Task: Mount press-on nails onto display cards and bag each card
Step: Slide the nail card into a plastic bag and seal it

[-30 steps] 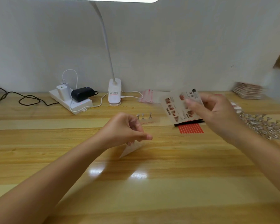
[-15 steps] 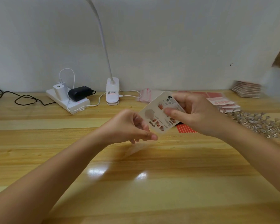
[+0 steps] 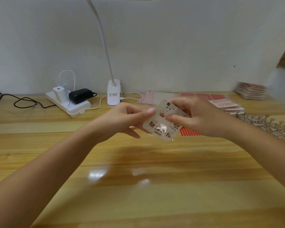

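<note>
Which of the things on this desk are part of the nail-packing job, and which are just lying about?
Part of the job:
- display card, held by left hand and right hand
- clear bag around the card's lower end
- loose nails
- finished stack

Just lying about:
- desk lamp
- power strip
- black cable

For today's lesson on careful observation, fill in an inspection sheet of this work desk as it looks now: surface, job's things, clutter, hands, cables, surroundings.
Surface: wooden desk, glossy, with lamp glare.
Job's things: printed display card held above the desk, a shiny clear bag at its lower end; loose press-on nails at the right; card stack at the far right.
Clutter: red striped sheet under the hands.
Hands: left hand pinches the card's left edge; right hand grips its right side.
Cables: black cable, white cable, both into the power strip.
Surroundings: desk lamp, plain wall.
</note>
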{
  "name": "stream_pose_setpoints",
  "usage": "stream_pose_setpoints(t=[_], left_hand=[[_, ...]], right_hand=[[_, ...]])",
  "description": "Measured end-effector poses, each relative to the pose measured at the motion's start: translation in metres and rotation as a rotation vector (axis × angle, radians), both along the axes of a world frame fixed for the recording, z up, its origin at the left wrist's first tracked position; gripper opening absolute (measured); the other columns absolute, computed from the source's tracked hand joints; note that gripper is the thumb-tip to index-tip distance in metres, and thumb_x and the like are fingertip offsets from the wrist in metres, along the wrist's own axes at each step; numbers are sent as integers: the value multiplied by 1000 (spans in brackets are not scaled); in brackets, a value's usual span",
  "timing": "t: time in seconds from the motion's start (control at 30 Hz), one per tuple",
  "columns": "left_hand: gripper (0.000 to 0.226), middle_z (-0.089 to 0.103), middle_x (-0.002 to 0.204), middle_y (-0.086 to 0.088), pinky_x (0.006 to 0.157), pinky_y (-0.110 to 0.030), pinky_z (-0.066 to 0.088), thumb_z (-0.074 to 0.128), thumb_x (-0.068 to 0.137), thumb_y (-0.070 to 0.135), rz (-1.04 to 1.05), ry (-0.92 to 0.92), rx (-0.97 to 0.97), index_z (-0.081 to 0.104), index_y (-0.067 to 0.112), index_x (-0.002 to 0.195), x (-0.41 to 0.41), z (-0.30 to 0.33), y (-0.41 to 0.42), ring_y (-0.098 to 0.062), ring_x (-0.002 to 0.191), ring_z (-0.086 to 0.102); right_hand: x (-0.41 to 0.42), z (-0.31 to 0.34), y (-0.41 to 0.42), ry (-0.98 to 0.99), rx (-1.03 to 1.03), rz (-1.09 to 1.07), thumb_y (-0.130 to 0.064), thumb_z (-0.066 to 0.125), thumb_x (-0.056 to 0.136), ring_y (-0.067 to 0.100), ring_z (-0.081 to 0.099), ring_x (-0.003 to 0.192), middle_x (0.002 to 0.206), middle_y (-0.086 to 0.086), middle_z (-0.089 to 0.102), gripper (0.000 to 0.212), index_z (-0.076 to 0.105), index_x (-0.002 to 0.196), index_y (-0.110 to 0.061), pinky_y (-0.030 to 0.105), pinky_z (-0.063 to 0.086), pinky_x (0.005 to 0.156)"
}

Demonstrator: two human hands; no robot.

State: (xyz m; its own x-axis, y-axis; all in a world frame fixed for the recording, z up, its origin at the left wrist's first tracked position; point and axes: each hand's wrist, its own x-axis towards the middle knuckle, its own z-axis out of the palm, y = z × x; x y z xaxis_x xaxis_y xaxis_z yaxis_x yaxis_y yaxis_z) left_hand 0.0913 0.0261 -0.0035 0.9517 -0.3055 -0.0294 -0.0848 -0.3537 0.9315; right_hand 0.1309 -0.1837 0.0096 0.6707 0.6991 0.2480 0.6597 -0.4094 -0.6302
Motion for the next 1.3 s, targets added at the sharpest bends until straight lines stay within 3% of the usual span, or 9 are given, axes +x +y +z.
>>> stream_pose_setpoints(t=[0.17, 0.3, 0.4, 0.5, 0.7, 0.8, 0.93, 1.1, 1.3], left_hand=[[32, 73, 90, -3, 62, -23, 57, 53, 76, 46, 92, 19, -111, 74, 23, 86, -2, -5, -3, -16, 87, 69], [30, 73, 91, -7, 72, -29, 57, 53, 85, 39, 183, 41, -230, 72, 16, 90, 1, -6, -11, -19, 86, 69], [27, 73, 93, -9, 76, -30, 55, 50, 93, 31, 238, 83, -319, 69, 12, 93, 3, -7, -14, -21, 87, 69], [26, 72, 95, -11, 78, -32, 53, 48, 94, 28, 287, 121, -373, 68, 11, 95, 4, -9, -17, -22, 86, 68], [29, 72, 89, -6, 78, -30, 51, 45, 94, 24, 295, 185, -428, 71, 12, 92, 4, -10, -22, -17, 79, 68], [28, 73, 85, -3, 77, -29, 52, 46, 93, 22, 309, 195, -442, 72, 12, 90, 5, -10, -23, -15, 75, 67], [28, 73, 88, -8, 75, -31, 55, 49, 94, 27, 297, 172, -447, 72, 10, 93, 2, -13, -22, -19, 79, 69], [30, 74, 90, -5, 52, -17, 51, 50, 91, 34, 243, 123, -389, 69, 11, 98, -1, -17, -25, -12, 74, 69], [39, 72, 83, -8, 57, -21, 53, 47, 87, 40, 144, 62, -387, 70, 8, 90, -5, -25, -25, -18, 74, 68]], right_hand=[[-3, 1, 4, 15, 12, -59, -22, 62, 86, 8, 67, 68, 78, -13, 70, 17, 48, 92, -29, 42, 55, 55], [-5, -2, 14, -270, 20, -79, -19, 64, 85, -4, 57, 66, 74, -24, 55, 8, 65, 89, -26, 9, 44, 56], [-4, -7, 19, -470, -23, -120, -17, 58, 90, 2, 47, 68, 79, -10, 53, 17, 71, 99, -12, 11, 35, 61], [-7, -13, 23, -552, 16, -203, -16, 60, 89, 7, 48, 72, 80, -11, 51, 22, 68, 109, -13, 21, 42, 63], [-13, -20, 28, -560, 6, -245, -21, 69, 82, 6, 46, 69, 77, -7, 65, 8, 74, 86, -17, 23, 32, 64], [-15, -21, 29, -476, -57, -206, -29, 53, 92, 8, 48, 81, 82, -12, 56, 22, 72, 87, -19, 27, 27, 79], [-17, -17, 27, -430, -120, -195, -36, 37, 96, 11, 50, 85, 84, -8, 61, 38, 72, 91, -21, 29, 24, 79], [-7, -2, 23, -408, 110, -277, -24, 62, 85, 5, 57, 72, 74, -21, 56, 12, 72, 91, -20, 19, 45, 68], [1, -12, 33, -340, 9, -191, -23, 66, 83, 3, 54, 73, 83, -4, 64, 12, 74, 92, -21, 17, 42, 67]])
